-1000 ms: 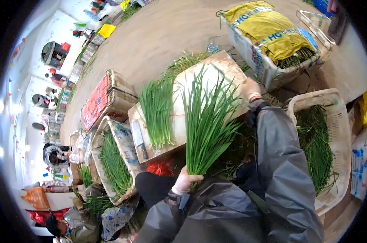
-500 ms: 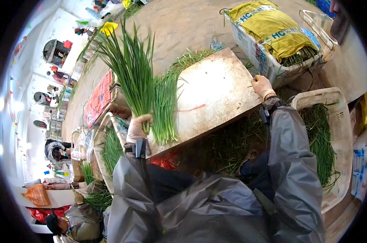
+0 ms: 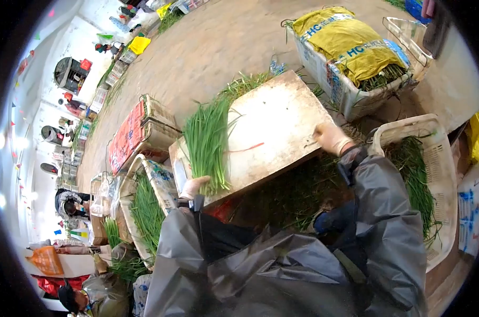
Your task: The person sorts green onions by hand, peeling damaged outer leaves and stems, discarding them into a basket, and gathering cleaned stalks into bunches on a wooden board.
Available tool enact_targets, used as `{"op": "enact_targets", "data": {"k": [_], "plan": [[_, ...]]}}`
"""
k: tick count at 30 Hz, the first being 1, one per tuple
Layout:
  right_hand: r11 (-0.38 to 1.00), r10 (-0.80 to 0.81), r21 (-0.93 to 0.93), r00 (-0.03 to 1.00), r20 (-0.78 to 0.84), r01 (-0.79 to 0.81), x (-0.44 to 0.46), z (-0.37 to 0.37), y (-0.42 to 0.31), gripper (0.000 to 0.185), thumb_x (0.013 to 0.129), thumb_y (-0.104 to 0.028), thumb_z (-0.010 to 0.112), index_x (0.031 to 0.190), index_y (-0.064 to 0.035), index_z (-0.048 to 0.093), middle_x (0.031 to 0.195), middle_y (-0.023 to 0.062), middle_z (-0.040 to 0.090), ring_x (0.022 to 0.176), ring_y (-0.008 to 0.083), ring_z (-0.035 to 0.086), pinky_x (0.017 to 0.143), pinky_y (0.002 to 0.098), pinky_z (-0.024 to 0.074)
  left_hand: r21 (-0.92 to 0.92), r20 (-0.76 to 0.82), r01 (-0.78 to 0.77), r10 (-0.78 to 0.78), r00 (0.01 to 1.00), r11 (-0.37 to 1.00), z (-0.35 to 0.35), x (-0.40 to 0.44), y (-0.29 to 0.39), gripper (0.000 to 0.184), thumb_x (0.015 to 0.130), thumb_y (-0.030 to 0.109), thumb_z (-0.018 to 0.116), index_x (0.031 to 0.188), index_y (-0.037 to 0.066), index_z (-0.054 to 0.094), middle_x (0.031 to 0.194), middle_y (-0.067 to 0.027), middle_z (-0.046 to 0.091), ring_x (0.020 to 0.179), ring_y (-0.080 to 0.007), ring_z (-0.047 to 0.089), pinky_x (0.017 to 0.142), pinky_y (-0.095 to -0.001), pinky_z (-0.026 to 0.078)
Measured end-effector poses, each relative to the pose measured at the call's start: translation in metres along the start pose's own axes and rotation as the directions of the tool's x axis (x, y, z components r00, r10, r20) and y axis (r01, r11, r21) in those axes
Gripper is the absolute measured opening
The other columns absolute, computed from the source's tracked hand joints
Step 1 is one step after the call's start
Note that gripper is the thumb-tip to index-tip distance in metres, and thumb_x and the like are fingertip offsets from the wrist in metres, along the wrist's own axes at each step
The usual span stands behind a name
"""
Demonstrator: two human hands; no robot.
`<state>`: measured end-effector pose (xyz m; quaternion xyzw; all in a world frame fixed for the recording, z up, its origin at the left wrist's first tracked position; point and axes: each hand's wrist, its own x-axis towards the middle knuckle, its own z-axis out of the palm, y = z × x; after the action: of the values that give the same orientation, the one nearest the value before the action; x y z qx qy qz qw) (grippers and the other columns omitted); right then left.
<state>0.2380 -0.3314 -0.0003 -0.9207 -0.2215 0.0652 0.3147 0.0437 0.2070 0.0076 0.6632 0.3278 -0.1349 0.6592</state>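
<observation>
- Green stalks (image 3: pixel 207 137), held aloft earlier, now lay on the board (image 3: pixel 274 127), gathered together.
- Left hand (image 3: pixel 193 187) met their stem ends (image 3: pixel 217 186), grip unclear.
- Right hand (image 3: pixel 332 138) rested at the board's edge, likewise unclear.

From where I stand, the grey coat (image 3: pixel 297 269) looks like slick plastic, glossy and creased. The pale board (image 3: pixel 276 119) is shiny but stained, the white basket (image 3: pixel 444 177) matt plastic, the yellow sack (image 3: pixel 345 39) crinkled, the leafy bunch (image 3: pixel 205 140) smooth.

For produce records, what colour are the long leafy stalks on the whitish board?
The stalks are green, paler near the left hand; clearest in head view.
</observation>
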Motion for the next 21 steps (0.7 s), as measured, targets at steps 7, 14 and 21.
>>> {"op": "enact_targets", "data": {"k": [7, 14, 21], "plan": [[0.941, -0.286, -0.086, 0.903, 0.321, 0.328, -0.06, 0.033, -0.084, 0.037, 0.084, -0.025, 0.072, 0.115, -0.0064, 0.062, 0.104, 0.0208, 0.07, 0.099, 0.0407, 0.068, 0.085, 0.0484, 0.0549, 0.338, -0.367, -0.307, 0.425, 0.827, 0.89, 0.046, -0.036, 0.015, 0.055, 0.083, 0.005, 0.079, 0.134, 0.0, 0.057, 0.118, -0.0096, 0.069, 0.101, -0.0233, 0.067, 0.089, -0.036, 0.054], [0.955, -0.296, -0.019, 0.953, -0.065, 0.296, -0.111, -0.058, -0.124, 0.025, 0.085, -0.016, 0.065, 0.106, -0.003, 0.067, 0.085, 0.0179, 0.069, 0.084, 0.0366, 0.07, 0.076, 0.0493, 0.0559, 0.786, 0.037, -0.533, 0.838, 0.545, 0.312, 0.087, -0.062, 0.034, 0.074, 0.084, 0.017, 0.081, 0.148, 0.003, 0.045, 0.151, -0.0152, 0.047, 0.137, -0.0293, 0.045, 0.115, -0.042, 0.038], [0.983, 0.088, 0.179, 0.73, -0.678, 0.048, -0.226, -0.162, -0.005, 0.032, 0.095, -0.029, 0.066, 0.114, -0.0032, 0.068, 0.102, 0.0187, 0.074, 0.092, 0.0324, 0.073, 0.079, 0.0403, 0.0576, 0.576, 0.042, -0.625, 0.744, 0.667, 0.527, 0.064, -0.042, 0.02, 0.073, 0.091, 0.017, 0.075, 0.152, 0.0, 0.039, 0.153, -0.0146, 0.044, 0.135, -0.0289, 0.045, 0.116, -0.0396, 0.033]]}}
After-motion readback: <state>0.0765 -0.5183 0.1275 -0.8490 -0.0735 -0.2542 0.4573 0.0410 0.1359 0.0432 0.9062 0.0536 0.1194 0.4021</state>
